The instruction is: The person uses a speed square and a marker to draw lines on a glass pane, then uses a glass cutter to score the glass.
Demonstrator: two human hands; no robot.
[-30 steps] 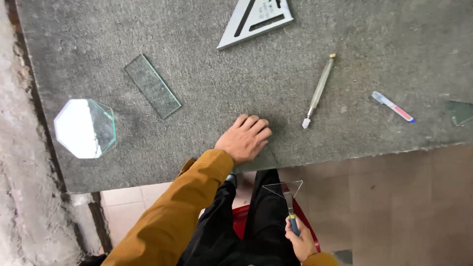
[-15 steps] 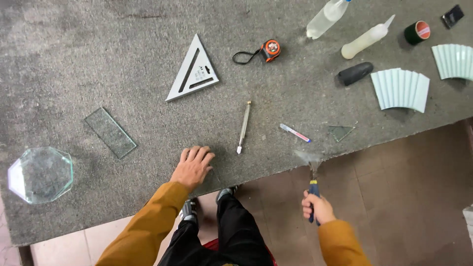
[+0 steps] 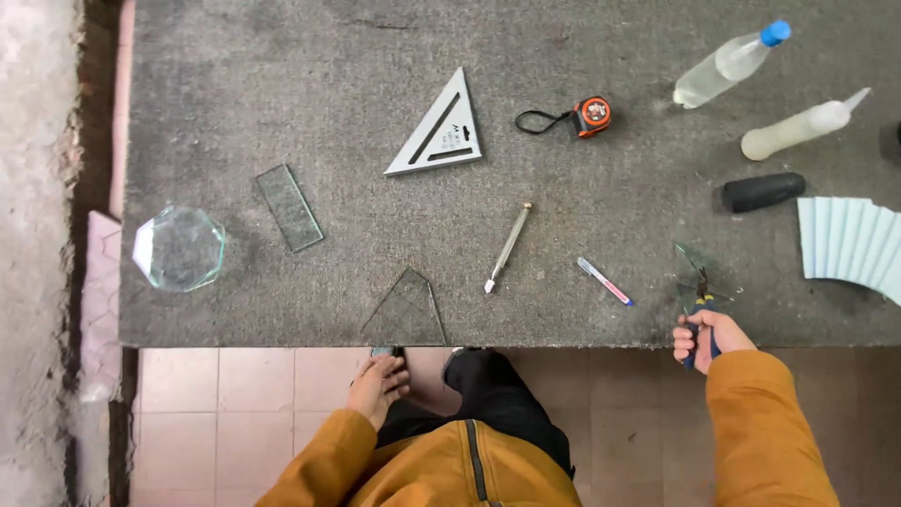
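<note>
My right hand (image 3: 706, 336) grips blue-handled pliers (image 3: 701, 314) at the table's front edge; their jaws pinch a small clear glass offcut (image 3: 696, 265) over the grey table (image 3: 282, 75). My left hand (image 3: 379, 385) hangs below the table edge with fingers apart, holding nothing. Just above it a pointed piece of clear glass (image 3: 407, 310) lies flat at the edge. A metal glass cutter (image 3: 507, 248) and a pen (image 3: 604, 281) lie between the two hands.
Farther back lie a metal triangle square (image 3: 439, 130), an orange tape measure (image 3: 584, 116), two plastic bottles (image 3: 730, 64) (image 3: 803, 126) and a black grip (image 3: 762, 192). A glass strip (image 3: 290, 207) and octagonal glass (image 3: 179, 248) sit left. Fanned pale sheets (image 3: 849, 244) lie right. Tiled floor below.
My left hand has come off the table and dropped below its edge, leaving the pointed glass piece there. My right hand has lifted the pliers and offcut up onto the table's right front.
</note>
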